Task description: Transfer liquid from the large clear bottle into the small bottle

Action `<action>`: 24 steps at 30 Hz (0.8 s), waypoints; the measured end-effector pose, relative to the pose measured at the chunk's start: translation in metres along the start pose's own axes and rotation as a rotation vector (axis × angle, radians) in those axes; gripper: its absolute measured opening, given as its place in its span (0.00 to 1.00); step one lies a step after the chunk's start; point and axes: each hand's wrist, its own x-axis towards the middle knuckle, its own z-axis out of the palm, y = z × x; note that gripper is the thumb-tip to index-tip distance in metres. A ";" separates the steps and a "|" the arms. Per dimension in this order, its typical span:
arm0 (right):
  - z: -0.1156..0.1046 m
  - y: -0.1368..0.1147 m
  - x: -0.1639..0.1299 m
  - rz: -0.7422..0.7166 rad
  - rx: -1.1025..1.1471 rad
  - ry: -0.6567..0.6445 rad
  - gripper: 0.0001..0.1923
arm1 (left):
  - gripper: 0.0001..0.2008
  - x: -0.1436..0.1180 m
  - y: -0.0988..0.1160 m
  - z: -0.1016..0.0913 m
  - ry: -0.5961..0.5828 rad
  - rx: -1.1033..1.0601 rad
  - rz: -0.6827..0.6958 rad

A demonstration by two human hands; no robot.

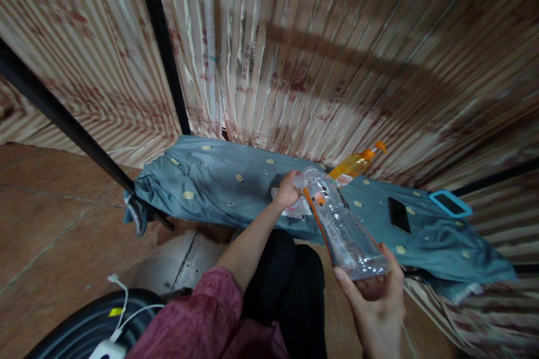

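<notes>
A large clear plastic bottle (343, 227) with an orange strip and printing is tilted in front of me, its neck to the upper left. At its base, my right hand (377, 297) is closed around the bottom, thumb on the near side. My left hand (288, 190) is closed at the neck end; its fingertips are partly hidden there. Below the left hand, a white packet (298, 208) lies on the cloth, partly covered by hand and bottle. Just behind the bottle is a pump bottle (352, 166) of yellow liquid with an orange pump.
A grey-blue patterned cloth (219, 179) covers the low bench. On its right are a black phone (399, 215) and a blue-framed object (450, 203). Striped sheeting (295, 67) and black poles (162, 39) stand behind. A power strip (107, 349) rests on a black coil at lower left.
</notes>
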 end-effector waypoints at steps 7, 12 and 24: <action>0.000 -0.001 0.000 -0.001 -0.015 0.004 0.58 | 0.17 -0.001 0.000 0.000 0.018 -0.043 -0.018; 0.001 -0.003 0.001 -0.004 -0.020 -0.004 0.59 | 0.17 0.001 -0.002 0.002 0.022 -0.043 -0.020; 0.000 -0.002 0.001 -0.008 -0.010 -0.015 0.59 | 0.17 -0.001 -0.003 0.002 0.016 -0.051 0.002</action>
